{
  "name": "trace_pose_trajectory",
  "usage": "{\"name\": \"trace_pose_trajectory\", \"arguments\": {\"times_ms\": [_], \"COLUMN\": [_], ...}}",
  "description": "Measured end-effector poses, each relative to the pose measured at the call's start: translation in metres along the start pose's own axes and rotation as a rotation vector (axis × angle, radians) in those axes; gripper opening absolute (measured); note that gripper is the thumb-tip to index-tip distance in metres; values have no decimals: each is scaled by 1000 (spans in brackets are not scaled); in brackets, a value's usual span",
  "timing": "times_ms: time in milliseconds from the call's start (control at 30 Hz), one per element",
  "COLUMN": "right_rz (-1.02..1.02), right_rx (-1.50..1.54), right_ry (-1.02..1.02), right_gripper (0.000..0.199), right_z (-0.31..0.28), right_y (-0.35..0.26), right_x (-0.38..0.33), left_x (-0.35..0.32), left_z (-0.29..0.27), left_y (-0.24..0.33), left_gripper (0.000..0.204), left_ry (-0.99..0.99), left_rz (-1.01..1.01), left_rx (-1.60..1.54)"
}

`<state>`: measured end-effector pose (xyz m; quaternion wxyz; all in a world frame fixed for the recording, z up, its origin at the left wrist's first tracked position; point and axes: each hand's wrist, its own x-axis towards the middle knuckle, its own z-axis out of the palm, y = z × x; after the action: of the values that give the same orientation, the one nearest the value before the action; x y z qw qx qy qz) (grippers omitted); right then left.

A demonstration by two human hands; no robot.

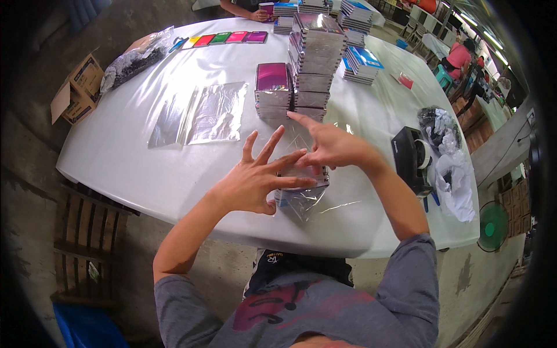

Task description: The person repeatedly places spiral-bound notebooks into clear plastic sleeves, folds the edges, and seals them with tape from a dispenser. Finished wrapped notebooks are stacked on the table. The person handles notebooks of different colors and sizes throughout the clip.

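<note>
Clear plastic sheets (pixel 217 113) lie flat on a white counter (pixel 116 156), left of a person's left hand (pixel 243 180), its fingers spread wide, with two of them reaching across a plastic-wrapped bundle of notebooks (pixel 303 196) near the counter's front edge. The bundle sits just to that hand's right and partly beneath it, nearer the person than a purple-topped stack (pixel 274 78), while the right hand (pixel 336 145) bends in over its far right side, index finger extended and other fingers curled, whether gripping the wrap one cannot tell; a black tape dispenser (pixel 411 159) stands farther right.
</note>
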<state>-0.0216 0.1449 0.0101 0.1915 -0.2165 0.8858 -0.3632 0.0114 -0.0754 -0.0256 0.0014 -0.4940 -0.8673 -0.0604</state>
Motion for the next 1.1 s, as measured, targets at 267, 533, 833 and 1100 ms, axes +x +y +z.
{"name": "trace_pose_trajectory", "arguments": {"times_ms": [267, 533, 833, 1100], "right_rz": [106, -282, -759, -357], "right_rx": [-543, -253, -302, 627], "right_ry": [103, 309, 968, 793], "right_gripper": [102, 84, 33, 89], "right_z": [-9, 2, 73, 57], "right_y": [2, 54, 29, 31], "right_x": [-5, -72, -44, -55], "left_x": [1, -4, -1, 21], "left_z": [3, 5, 26, 39], "left_y": [-1, -3, -3, 11], "left_gripper": [96, 93, 58, 16], "left_ry": [-20, 51, 193, 595], "left_rz": [-19, -2, -61, -143], "left_rx": [-28, -153, -355, -698]}}
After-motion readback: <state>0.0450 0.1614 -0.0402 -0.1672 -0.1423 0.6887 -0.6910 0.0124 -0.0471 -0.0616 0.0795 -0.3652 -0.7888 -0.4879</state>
